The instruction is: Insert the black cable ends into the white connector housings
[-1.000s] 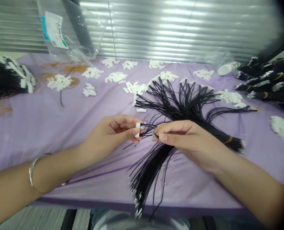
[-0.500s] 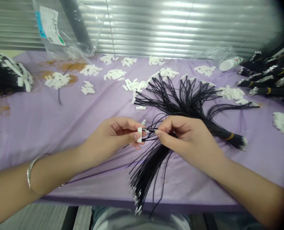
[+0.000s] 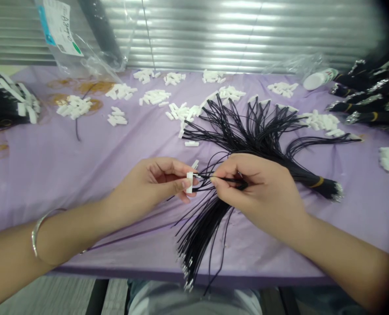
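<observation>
Between thumb and fingers, my left hand [image 3: 166,180] pinches a small white connector [image 3: 189,182] that stands upright. Black wires run from the connector's right side. Just right of it, my right hand [image 3: 250,183] is closed on thin black wires, thumb and index finger pinching them near their metal tips. Below the hands, a loose bundle of black wires [image 3: 202,236] with silvery ends fans down over the table edge. Behind my right hand lies a larger black wire bundle [image 3: 263,140], banded in yellow, with white connectors at its far ends.
Piles of white connectors [image 3: 155,96] dot the purple tablecloth [image 3: 96,175]. Black wire bundles [image 3: 371,105] lie at the far right, another [image 3: 4,105] at the far left. A labelled plastic bag [image 3: 92,39] and a white cup [image 3: 317,80] are at the back.
The view has shifted slightly. Both hands keep their grips; my right hand has turned a little, and more of the black wires show in its grasp.
</observation>
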A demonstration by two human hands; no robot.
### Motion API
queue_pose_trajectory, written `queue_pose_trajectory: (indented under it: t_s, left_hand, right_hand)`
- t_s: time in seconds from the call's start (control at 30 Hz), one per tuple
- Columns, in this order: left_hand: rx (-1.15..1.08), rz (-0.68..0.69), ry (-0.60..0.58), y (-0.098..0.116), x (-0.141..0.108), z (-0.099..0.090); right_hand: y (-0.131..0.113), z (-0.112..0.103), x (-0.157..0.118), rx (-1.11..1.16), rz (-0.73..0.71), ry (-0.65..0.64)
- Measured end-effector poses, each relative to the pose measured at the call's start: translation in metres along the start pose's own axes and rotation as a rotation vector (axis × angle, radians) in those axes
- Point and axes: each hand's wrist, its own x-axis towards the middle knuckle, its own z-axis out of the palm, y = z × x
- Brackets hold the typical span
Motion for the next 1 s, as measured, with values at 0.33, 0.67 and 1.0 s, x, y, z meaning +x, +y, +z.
queue_pose_trajectory:
  t_s: [0.33,0.67,1.0]
  left_hand:
    - [-0.003,0.002,-0.013,-0.0017,-0.0003,-0.001]
    - [0.01,0.008,-0.022,0.0001,-0.0015,-0.0003]
    - [0.008,-0.01,-0.023,-0.0006,0.0003,0.0009]
  right_hand:
    - [-0.0006,-0.0032,0.0009,-0.056,-0.101,-0.02]
    - [0.0003,-0.0007,0.002,-0.061,-0.073,-0.027]
    - [0.0007,0.0053,-0.0008,-0.021,-0.007,0.011]
